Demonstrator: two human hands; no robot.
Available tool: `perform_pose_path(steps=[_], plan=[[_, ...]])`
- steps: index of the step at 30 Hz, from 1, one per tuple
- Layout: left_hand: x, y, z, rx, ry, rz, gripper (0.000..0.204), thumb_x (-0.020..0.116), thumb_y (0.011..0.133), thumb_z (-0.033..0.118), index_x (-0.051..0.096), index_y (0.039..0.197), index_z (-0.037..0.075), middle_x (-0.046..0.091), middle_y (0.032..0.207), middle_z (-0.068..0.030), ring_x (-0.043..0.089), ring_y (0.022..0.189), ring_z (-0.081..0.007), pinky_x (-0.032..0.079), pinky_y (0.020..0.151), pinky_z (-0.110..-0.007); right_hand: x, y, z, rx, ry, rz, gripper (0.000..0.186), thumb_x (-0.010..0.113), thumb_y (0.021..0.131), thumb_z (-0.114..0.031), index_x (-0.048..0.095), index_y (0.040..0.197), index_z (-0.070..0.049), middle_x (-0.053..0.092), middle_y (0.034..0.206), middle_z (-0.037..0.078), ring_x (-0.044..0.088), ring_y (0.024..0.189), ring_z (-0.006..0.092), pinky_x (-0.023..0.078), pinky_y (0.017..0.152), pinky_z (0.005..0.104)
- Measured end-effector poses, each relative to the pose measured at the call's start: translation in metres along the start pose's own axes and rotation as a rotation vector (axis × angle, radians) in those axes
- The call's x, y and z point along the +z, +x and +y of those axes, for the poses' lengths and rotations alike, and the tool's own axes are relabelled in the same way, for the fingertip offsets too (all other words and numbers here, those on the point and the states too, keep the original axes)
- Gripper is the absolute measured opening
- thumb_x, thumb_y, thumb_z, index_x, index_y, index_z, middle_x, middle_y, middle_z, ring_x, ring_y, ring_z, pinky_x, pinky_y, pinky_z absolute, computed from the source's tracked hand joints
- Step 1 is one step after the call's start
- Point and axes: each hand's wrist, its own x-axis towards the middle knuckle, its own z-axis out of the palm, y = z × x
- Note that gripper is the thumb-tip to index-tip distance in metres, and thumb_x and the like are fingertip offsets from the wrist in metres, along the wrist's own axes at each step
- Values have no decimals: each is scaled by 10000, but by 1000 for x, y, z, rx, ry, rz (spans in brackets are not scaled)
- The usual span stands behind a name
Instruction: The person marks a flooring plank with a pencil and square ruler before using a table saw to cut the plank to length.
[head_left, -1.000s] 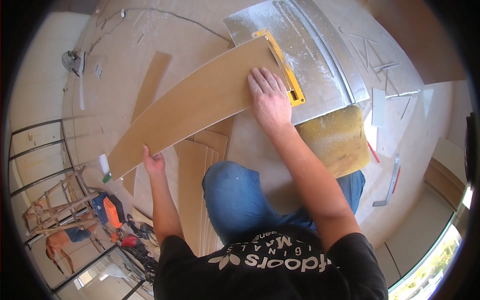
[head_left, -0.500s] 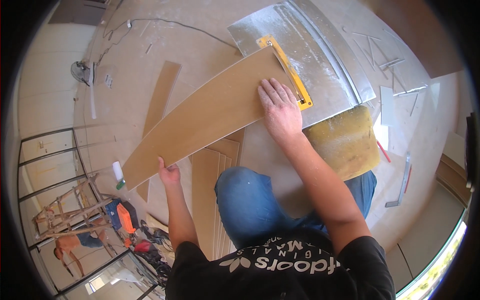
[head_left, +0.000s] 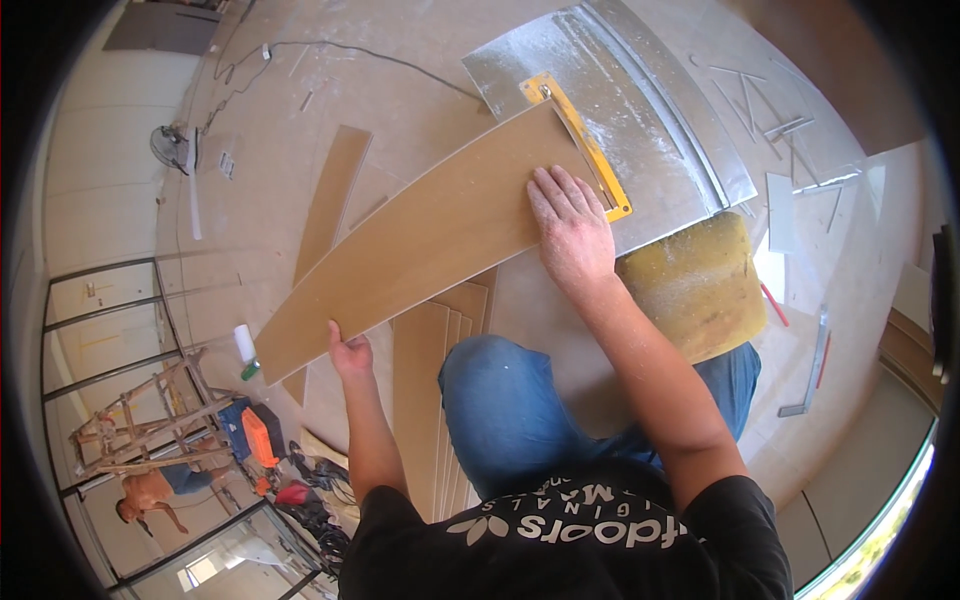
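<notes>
A long tan board (head_left: 420, 240) lies slanting up to the right. My left hand (head_left: 347, 350) grips its lower-left edge, thumb on top, with the underside fingers hidden. My right hand (head_left: 572, 225) rests on the board's upper-right part, fingers extended flat. The board's far end meets a yellow metal-framed cutting tool (head_left: 597, 160), which sits on a dusty metal sheet (head_left: 660, 90). A worn yellow pad (head_left: 690, 295) lies beside my right forearm, below the sheet. More boards (head_left: 420, 400) are stacked under the held board, beside my knee.
A loose strip (head_left: 340, 165), cable (head_left: 380, 55), white cylinder (head_left: 244, 343) and fan-like object (head_left: 172, 147) lie leftward. Scaffolding (head_left: 150, 420), a co-worker (head_left: 150, 495) and orange case (head_left: 260, 437) are lower left. A metal square (head_left: 800, 405), red bar (head_left: 775, 305) and scattered strips (head_left: 785, 130) lie right.
The whole view has shifted, so board, hands and surroundings sit slightly right and lower. My hands keep their places on the board. The co-worker's arm has changed position.
</notes>
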Motion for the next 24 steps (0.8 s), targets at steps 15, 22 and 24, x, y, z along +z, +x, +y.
perform_pose_path(steps=[15, 22, 24], plan=[[0, -10, 1, 7, 3, 1, 324, 633, 1024, 141, 596, 1309, -9, 695, 1270, -130, 690, 1143, -249, 619, 950, -361, -3, -7, 0, 6, 10, -27, 455, 560, 869, -112, 639, 1310, -33, 588, 1446, 95, 488, 1407, 258, 347, 1207, 422], [-3, -7, 0, 9, -8, 1, 333, 622, 1031, 156, 588, 1320, -6, 686, 1285, -136, 679, 1158, -262, 604, 971, -390, -2, -8, 0, 11, -4, -37, 468, 560, 871, -116, 632, 1326, -32, 581, 1458, 97, 482, 1414, 257, 340, 1213, 422], [-4, -6, 0, 6, -8, 0, 335, 613, 1038, 168, 582, 1326, 0, 679, 1295, -135, 668, 1172, -260, 589, 993, -404, -2, -7, -1, 11, -3, -37, 469, 562, 870, -116, 632, 1326, -31, 583, 1457, 98, 482, 1414, 258, 340, 1213, 422]])
